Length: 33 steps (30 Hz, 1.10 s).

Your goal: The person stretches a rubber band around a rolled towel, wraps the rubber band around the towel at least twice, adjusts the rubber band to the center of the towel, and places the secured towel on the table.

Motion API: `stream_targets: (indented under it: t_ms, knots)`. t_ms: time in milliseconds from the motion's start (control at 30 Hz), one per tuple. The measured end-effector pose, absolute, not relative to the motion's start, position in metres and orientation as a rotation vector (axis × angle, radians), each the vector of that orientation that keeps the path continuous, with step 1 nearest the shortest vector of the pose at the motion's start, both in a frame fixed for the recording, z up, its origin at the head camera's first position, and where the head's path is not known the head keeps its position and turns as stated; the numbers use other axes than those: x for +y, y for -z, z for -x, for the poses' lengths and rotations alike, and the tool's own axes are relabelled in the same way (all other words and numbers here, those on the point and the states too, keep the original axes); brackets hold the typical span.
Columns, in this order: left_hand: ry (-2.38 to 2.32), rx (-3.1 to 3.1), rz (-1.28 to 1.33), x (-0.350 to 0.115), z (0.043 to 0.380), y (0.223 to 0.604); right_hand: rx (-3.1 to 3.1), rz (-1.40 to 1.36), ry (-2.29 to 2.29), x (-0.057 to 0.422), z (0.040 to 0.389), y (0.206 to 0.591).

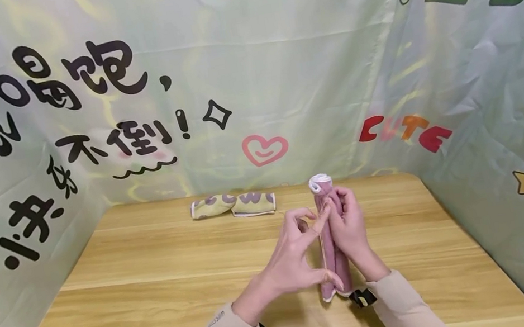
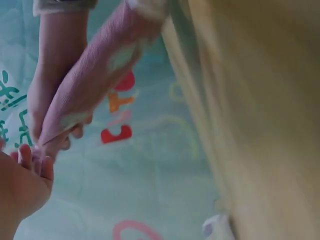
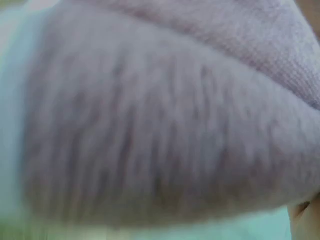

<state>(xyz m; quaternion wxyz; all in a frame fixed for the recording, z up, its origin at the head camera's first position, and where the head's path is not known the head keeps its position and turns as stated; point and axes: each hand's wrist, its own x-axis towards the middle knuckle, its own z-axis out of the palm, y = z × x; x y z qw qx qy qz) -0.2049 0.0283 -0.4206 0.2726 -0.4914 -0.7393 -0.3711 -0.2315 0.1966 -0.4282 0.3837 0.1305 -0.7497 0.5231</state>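
Note:
A rolled mauve towel [image 1: 327, 250] with white edging stands out lengthwise in front of me, its white coiled end pointing away. My right hand [image 1: 349, 221] grips it near that far end, fingers curled round it. The left hand [image 1: 293, 255] is at its left side, thumb and forefinger spread wide apart; the forefinger reaches the right thumb. A thin pale strand, perhaps a rubber band [image 1: 322, 245], runs between left forefinger and thumb. In the left wrist view the towel [image 2: 95, 75] slants past both hands. Towel cloth [image 3: 150, 125] fills most of the right wrist view, blurred.
A yellow towel [image 1: 253, 204] with purple patterns and white edging lies rolled or folded at the back of the wooden table [image 1: 156, 270]. Printed fabric [image 1: 310, 77] hangs behind and along both sides. A black strap piece [image 1: 363, 298] shows by the right cuff.

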Motion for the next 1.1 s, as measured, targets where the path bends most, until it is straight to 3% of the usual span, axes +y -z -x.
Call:
stream_targets:
  t_ms: [233, 467, 733, 1100]
  knots:
    - [1.752, -2.011, 1.163, 0.031, 0.198, 0.417, -1.732, -0.316, -1.522, 0.189, 0.225, 0.419]
    - [2.155, -1.856, 1.047, 0.019, 0.213, 0.413, -1.714, -0.525, -1.475, 0.186, 0.225, 0.419]
    - [1.947, -2.027, 0.881, -0.005, 0.236, 0.414, -1.854, -0.791, -1.264, 0.193, 0.228, 0.423]
    - [1.418, -2.314, 0.889, -0.029, 0.247, 0.409, -2.008, -1.079, -0.927, 0.2, 0.234, 0.426]
